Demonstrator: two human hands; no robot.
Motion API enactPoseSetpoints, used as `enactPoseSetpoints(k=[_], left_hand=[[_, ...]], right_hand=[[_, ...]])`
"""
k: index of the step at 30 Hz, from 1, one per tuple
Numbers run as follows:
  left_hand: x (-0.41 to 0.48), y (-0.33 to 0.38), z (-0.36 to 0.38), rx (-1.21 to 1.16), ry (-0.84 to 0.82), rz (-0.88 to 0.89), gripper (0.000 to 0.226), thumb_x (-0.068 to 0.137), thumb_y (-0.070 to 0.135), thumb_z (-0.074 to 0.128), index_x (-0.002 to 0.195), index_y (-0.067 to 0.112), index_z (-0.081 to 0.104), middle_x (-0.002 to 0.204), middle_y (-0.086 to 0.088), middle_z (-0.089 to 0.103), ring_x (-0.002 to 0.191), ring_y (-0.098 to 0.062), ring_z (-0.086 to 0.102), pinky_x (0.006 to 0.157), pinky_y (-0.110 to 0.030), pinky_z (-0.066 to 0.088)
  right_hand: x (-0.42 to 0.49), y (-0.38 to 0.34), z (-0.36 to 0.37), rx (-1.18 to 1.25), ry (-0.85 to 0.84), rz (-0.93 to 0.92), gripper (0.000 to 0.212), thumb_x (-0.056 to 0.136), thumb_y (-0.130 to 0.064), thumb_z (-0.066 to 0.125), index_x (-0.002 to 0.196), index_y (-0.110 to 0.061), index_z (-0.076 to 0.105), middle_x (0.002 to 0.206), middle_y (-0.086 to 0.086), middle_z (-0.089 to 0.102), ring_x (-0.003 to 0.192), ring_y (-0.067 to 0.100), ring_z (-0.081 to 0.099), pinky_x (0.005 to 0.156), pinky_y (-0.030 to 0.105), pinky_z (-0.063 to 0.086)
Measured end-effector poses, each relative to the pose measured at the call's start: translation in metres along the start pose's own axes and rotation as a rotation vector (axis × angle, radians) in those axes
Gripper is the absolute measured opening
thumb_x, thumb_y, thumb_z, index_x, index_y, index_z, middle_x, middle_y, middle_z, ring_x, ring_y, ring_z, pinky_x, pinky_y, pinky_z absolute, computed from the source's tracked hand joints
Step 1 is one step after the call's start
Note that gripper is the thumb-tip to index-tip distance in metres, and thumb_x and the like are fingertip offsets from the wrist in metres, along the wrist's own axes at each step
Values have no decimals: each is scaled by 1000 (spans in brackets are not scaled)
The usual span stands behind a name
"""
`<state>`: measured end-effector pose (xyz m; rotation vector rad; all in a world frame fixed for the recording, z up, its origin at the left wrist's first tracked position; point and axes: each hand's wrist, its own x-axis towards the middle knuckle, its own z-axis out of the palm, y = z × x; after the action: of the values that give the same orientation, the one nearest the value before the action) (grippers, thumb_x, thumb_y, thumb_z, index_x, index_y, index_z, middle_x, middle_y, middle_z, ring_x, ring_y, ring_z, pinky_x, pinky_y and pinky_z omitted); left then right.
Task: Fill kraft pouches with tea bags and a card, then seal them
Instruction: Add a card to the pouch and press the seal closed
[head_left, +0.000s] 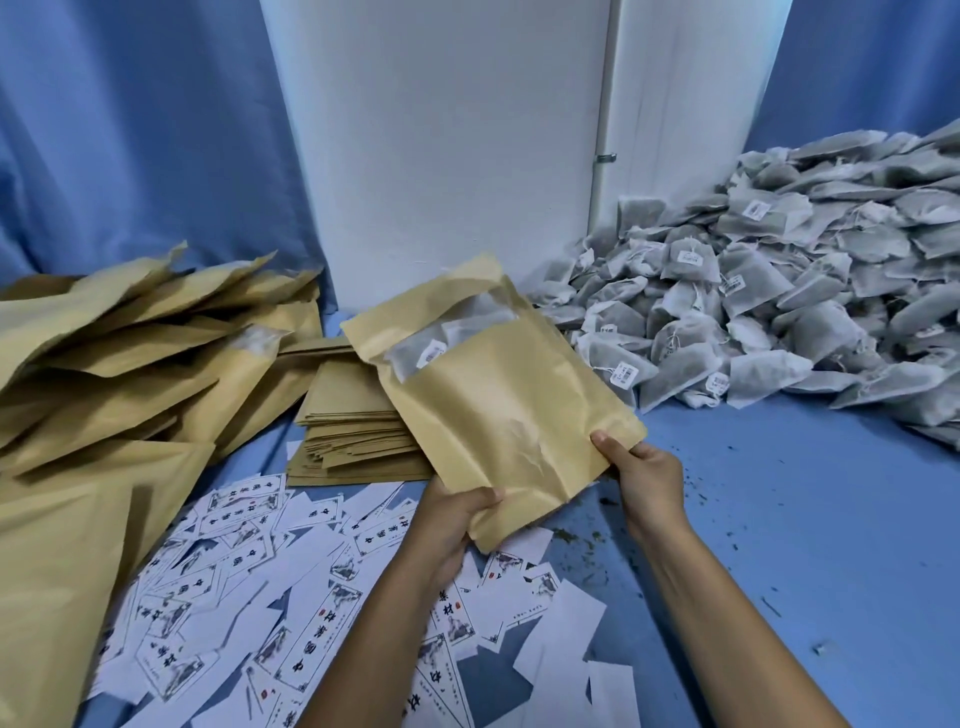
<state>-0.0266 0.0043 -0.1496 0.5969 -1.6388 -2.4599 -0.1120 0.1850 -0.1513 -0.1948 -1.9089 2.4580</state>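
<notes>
I hold a kraft pouch (498, 400) tilted above the blue table, its clear window toward the top left showing tea bags inside. My left hand (457, 525) grips its lower left corner, thumb on the front. My right hand (641, 473) grips the lower right edge. The pouch's top end points away from me; whether it is sealed I cannot tell. Loose tea bags (779, 312) lie heaped at the right. Printed cards (249, 587) are scattered under my left arm.
A flat stack of empty kraft pouches (353, 431) lies behind the held pouch. Filled pouches (119, 358) pile up at the left. A white panel (447, 156) and blue curtains stand at the back. Tea crumbs dot the blue tabletop (805, 519).
</notes>
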Motion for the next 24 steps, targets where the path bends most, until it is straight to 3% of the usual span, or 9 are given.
enactPoseSetpoints(k=[2, 4, 7, 10, 12, 13, 15, 19, 24], left_hand=[[0, 2, 0, 13, 19, 1, 34, 80, -9, 64, 97, 18, 53, 86, -2, 69, 72, -17, 66, 48, -22, 49], [0, 3, 0, 20, 22, 3, 34, 81, -8, 64, 98, 19, 53, 84, -1, 70, 72, -18, 66, 50, -24, 48], [-2, 4, 1, 1, 2, 7, 36, 80, -11, 63, 101, 17, 55, 90, -4, 70, 78, -19, 66, 52, -25, 52], [-6, 6, 3, 17, 11, 14, 35, 80, -9, 64, 104, 14, 54, 91, -8, 67, 66, -18, 61, 37, -17, 42], [-7, 6, 3, 21, 19, 16, 35, 81, -7, 63, 106, 14, 53, 91, -8, 67, 64, -18, 59, 34, -16, 37], [-6, 6, 2, 18, 22, 21, 35, 81, -7, 63, 106, 16, 53, 90, -7, 67, 63, -19, 59, 34, -16, 36], [-6, 7, 1, 6, 29, 26, 34, 81, -6, 62, 103, 18, 53, 86, -4, 67, 63, -19, 60, 35, -17, 35], [-8, 8, 3, -32, 1, 25, 33, 81, -10, 61, 97, 18, 54, 84, -2, 69, 68, -19, 63, 37, -17, 42], [-8, 11, 3, -143, -2, 39, 24, 88, 4, 62, 107, 18, 57, 92, 1, 74, 80, -12, 70, 61, -25, 54]], right_hand=[[-2, 4, 1, -26, -22, -10, 21, 77, -19, 77, 85, 0, 71, 82, 7, 73, 75, 19, 70, 74, 32, 55], [-8, 4, 7, -13, -125, 57, 29, 69, -26, 81, 75, -1, 68, 76, 8, 73, 64, 19, 68, 62, 29, 54], [-15, 4, 12, -25, -150, 64, 66, 63, -26, 85, 101, 20, 58, 103, 29, 66, 91, 41, 67, 88, 53, 52], [-19, 6, 14, -18, -94, 6, 76, 68, -26, 84, 110, 26, 46, 113, 40, 53, 104, 57, 51, 90, 68, 40], [-18, 7, 14, -4, -132, 30, 63, 66, -30, 84, 95, 20, 61, 101, 35, 64, 91, 51, 62, 83, 54, 54], [-19, 6, 15, 7, -180, 69, 43, 63, -31, 84, 76, 8, 70, 85, 26, 70, 75, 39, 69, 68, 38, 58], [-20, 8, 17, 55, -282, 116, 26, 63, -26, 82, 48, -12, 67, 63, 7, 69, 51, 17, 63, 49, 20, 50], [-21, 10, 19, 152, -259, 94, 9, 71, -9, 78, 73, -5, 71, 82, 12, 74, 69, 18, 70, 61, 23, 54], [-27, 2, 21, 2, -120, -105, 39, 90, -27, 63, 62, -2, 52, 53, 8, 52, 44, 15, 45, 47, 22, 37]])
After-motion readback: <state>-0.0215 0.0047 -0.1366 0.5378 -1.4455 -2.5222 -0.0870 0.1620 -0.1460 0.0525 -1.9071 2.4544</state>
